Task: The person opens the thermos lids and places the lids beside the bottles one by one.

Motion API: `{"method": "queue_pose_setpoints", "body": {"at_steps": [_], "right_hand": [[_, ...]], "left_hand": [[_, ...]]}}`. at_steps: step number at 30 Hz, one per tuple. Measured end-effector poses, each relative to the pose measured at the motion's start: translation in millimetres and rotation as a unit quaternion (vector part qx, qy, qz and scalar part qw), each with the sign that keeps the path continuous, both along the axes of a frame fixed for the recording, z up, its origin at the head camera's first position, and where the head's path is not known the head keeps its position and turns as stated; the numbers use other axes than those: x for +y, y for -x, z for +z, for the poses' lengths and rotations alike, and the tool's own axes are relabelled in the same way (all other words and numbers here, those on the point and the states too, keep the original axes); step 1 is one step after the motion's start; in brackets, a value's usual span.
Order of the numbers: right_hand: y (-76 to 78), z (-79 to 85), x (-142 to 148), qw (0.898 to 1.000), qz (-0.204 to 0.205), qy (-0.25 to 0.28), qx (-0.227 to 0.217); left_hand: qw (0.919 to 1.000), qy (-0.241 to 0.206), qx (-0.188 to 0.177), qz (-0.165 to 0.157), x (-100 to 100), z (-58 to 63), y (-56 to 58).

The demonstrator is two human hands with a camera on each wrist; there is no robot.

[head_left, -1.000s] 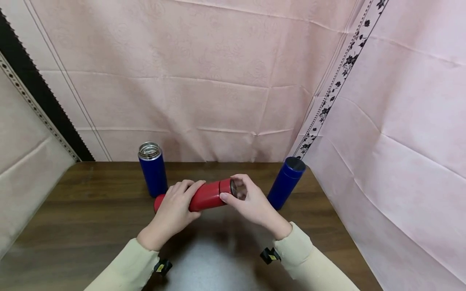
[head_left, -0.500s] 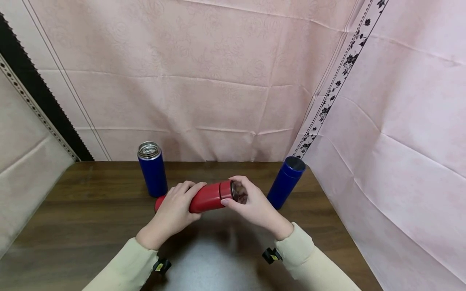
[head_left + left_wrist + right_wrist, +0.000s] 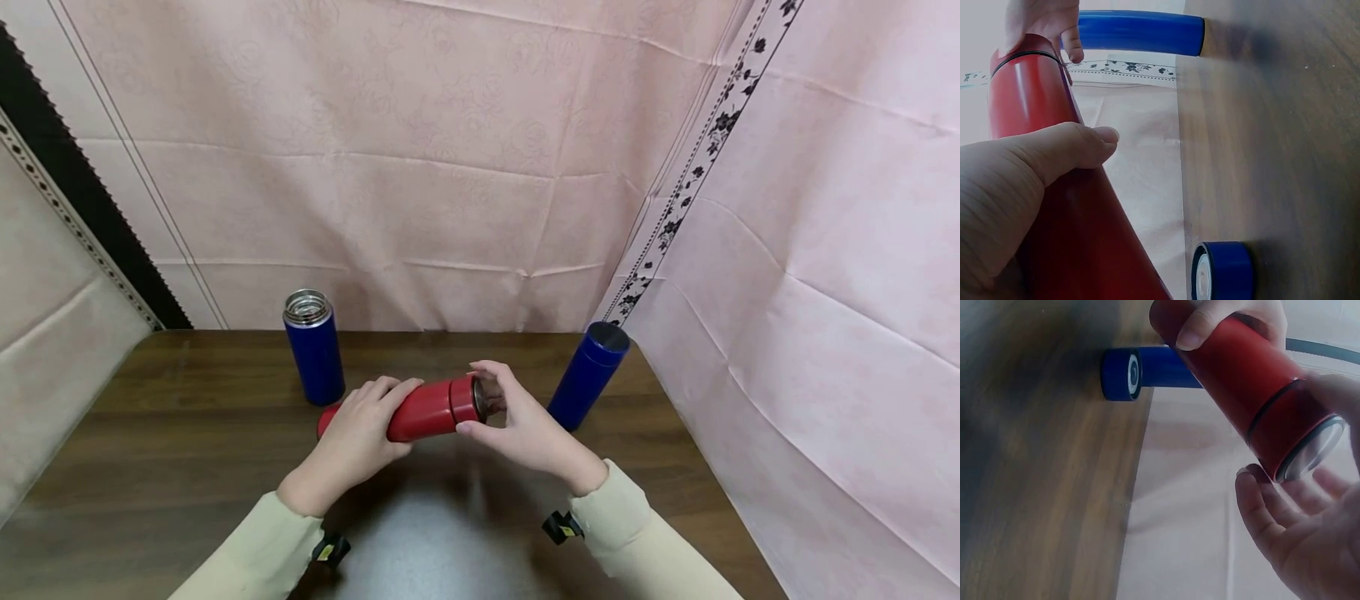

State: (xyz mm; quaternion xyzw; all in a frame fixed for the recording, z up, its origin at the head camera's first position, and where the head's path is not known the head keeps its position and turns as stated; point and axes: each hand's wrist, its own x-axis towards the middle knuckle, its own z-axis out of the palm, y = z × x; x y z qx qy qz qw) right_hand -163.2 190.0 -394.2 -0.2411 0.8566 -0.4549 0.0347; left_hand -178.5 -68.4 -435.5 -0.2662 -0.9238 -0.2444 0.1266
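A red thermos flask (image 3: 422, 413) lies tilted across my front, its capped end toward the right. My left hand (image 3: 358, 429) grips its body from above, the thumb (image 3: 1079, 145) across the side in the left wrist view. Around the red cap (image 3: 465, 400) my right hand (image 3: 521, 421) stands loosely. In the right wrist view its thumb is right at the cap, while the fingers (image 3: 1260, 509) are spread beside the cap's edge. A dark seam separates cap from body. The cap's end face (image 3: 1315, 450) looks shiny and pale.
A lidless blue flask (image 3: 317, 354) stands at the back left, its steel mouth showing. Near it lies a blue cap (image 3: 1119, 375), hidden behind my left hand in the head view. A capped blue flask (image 3: 588, 375) stands right on the wooden table (image 3: 187, 467). Pink cloth (image 3: 450, 208) hangs behind.
My right hand's fingers have closed in on the red cap and then loosened from it again. The left hand and the red flask have stayed nearly in place.
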Motion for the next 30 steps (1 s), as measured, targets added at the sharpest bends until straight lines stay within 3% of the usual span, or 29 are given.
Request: {"method": "queue_pose_setpoints", "body": {"at_steps": [7, 11, 23, 30], "right_hand": [[1.1, 0.3, -10, 0.994, -0.089, -0.006, -0.056], [1.4, 0.0, -14, 0.993, -0.102, -0.017, -0.059], [1.9, -3.0, -8, 0.998, -0.052, -0.002, -0.035], [0.2, -4.7, -4, 0.999, -0.014, -0.026, -0.012]], "left_hand": [[0.9995, 0.003, 0.032, -0.001, 0, -1.5, 0.2], [0.9988, -0.002, 0.048, 0.001, 1, -1.5, -0.1], [0.9993, -0.009, 0.035, -0.002, 0, -2.1, 0.4], [0.9998, -0.013, 0.015, -0.001, -2, -2.3, 1.2]]}}
